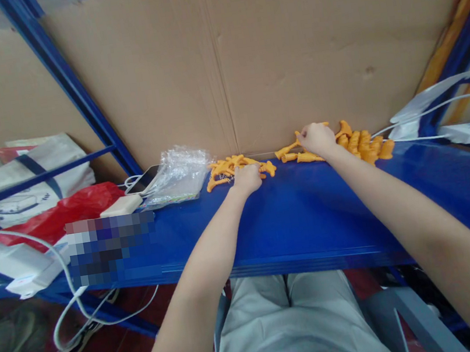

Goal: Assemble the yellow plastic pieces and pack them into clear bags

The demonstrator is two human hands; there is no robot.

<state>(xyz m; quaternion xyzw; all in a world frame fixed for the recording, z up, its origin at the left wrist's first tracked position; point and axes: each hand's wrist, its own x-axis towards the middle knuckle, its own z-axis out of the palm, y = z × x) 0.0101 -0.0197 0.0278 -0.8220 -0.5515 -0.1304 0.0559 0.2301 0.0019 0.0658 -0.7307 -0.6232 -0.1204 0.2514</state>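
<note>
Cardboard (269,47) lines the back of a blue shelf (311,211). Along its foot, at the far edge of the shelf, small orange plastic parts lie in two lots. The left heap (222,169) is a loose tangle a little left of centre. The right heap (365,143), further right, has its parts packed side by side in a row. A few loose orange parts (291,154) lie between the two.

The left hand (247,179) reaches across the shelf to the near right end of the left heap and touches it. Its knuckles are up and its fingers are curled under. The back of the hand hides the fingertips, so I cannot tell whether it grips a part or only presses on the heap.

The right hand (316,139) is further away, over the loose orange parts and just left of the right heap. It is clenched on an orange part (298,135), whose tip sticks out at the left side of the fist.

A crumpled clear plastic bag (179,172) lies just left of the left heap. Beside it are a phone (144,179) and a white charger block (122,205). Further left are a red bag (74,209) and a white tote bag (27,177) behind it. A white cable (449,104) loops in from the far right, ending near the right heap. Below the near edge of the shelf, the person's light trousers (293,326) show.
</note>
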